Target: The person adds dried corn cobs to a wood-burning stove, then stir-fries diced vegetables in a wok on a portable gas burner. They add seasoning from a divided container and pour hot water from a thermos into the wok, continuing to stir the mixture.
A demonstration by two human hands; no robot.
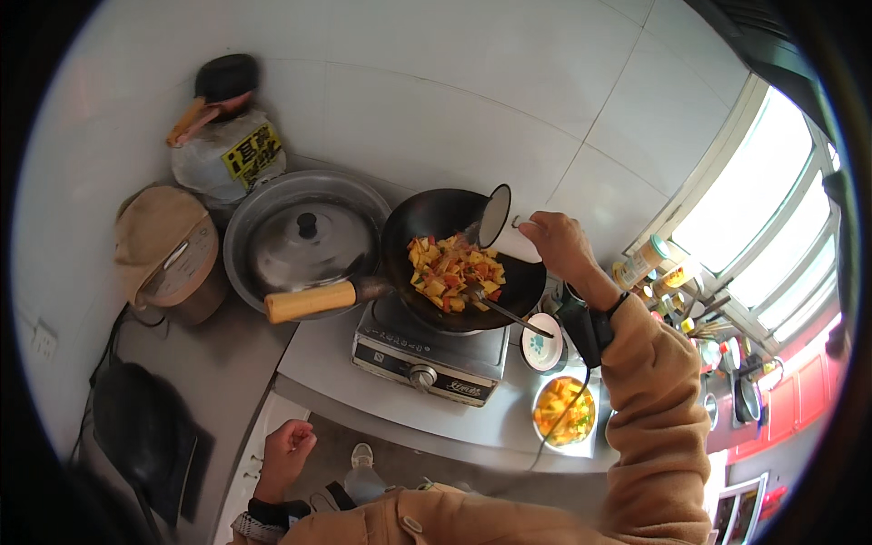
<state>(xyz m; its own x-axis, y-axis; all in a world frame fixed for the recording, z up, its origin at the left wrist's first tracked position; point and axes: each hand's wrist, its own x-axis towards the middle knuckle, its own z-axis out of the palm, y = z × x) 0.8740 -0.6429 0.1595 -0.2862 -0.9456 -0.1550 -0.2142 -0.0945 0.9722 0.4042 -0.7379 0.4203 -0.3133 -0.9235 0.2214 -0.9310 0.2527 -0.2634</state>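
Tan sleeve (656,409) leads to the right hand (556,243), which grips a tilted pale cup (494,216) just to its left, over the wok (413,216) of diced food (450,272), while the left hand (285,454) (loosely closed, seemingly empty) hangs farther off, below the leftward wooden handle (311,302).

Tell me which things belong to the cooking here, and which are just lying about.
Likely in use:
cup, tilted over the wok in the right hand
wok and its food
utensil resting in the wok
stove beneath

Seemingly lying about:
lid left of the wok
cooker
jars
bowl of food, though its part is unclear
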